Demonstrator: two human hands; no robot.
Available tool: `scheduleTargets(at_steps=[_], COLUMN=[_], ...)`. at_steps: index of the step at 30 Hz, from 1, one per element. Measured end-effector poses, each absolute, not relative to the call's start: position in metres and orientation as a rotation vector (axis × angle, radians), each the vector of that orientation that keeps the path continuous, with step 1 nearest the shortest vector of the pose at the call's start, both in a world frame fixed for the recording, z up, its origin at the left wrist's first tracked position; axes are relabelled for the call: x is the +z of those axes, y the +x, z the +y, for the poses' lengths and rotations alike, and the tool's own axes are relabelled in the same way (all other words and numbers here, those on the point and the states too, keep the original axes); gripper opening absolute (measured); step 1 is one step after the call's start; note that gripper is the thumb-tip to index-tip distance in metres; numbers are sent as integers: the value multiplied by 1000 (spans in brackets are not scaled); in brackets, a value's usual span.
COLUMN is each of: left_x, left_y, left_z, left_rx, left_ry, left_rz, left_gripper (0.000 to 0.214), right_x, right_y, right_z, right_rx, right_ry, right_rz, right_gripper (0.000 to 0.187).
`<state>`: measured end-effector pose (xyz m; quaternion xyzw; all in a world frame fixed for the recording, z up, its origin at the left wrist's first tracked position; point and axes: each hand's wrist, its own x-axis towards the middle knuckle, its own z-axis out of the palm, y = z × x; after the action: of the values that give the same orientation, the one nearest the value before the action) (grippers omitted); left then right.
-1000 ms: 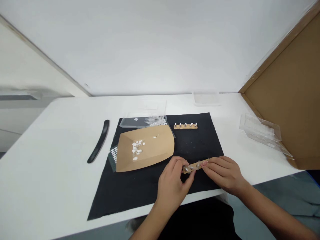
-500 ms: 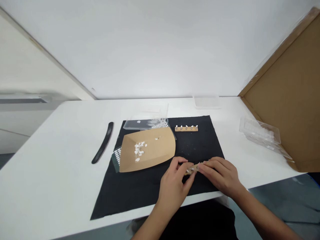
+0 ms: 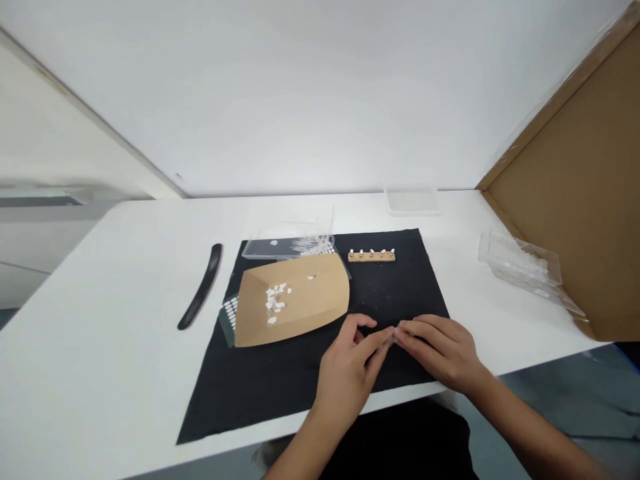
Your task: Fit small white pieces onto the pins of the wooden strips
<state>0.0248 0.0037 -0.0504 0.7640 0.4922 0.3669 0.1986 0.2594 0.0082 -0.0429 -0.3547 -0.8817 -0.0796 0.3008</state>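
Note:
My left hand (image 3: 346, 367) is closed in a pinch over the black mat (image 3: 240, 393), its index finger and thumb brought together. My right hand (image 3: 443, 350) has its fingertips pressed together too, meeting the left fingertips. A small pale piece barely shows between them, and the fingers hide the rest. Beyond the hands lies a narrow wooden strip (image 3: 371, 257) with several metal studs, each topped by a small white nail tip. To the left, a brown paper tray (image 3: 315, 300) holds several small white pieces (image 3: 275, 298).
A black curved nail file (image 3: 201, 288) lies left of the mat. Sheets of white tabs (image 3: 230, 313) stick out under the tray. A clear box (image 3: 270, 249) stands behind it, another clear container (image 3: 413, 202) by the wall. Clear cases (image 3: 523, 263) lean near a cardboard box (image 3: 580, 193) at right.
The fingertips have drawn together. A short wooden strip with metal studs, seen between the hands before, is now hidden by the fingers. The view has shifted slightly.

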Motion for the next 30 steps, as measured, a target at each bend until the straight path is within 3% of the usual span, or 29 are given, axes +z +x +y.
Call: scheduleTargets(at_steps=[10,21,30], left_x=[-52,-54,-54], left_y=[25,24,24], left_z=[4,2,4], left_rx=[1028,1022,1038], left_ry=[2146,2088,2045], left_rz=[1381,1386,1375], left_gripper=[28,35,33], right_x=[-35,-24,-32], right_y=[258,249,248], right_z=[12,17,15], right_rx=[-265,-346,-286], right_ry=[-855,-789,-836], right_rz=[-2410,-2499,-2466], right_gripper=[31,12,11])
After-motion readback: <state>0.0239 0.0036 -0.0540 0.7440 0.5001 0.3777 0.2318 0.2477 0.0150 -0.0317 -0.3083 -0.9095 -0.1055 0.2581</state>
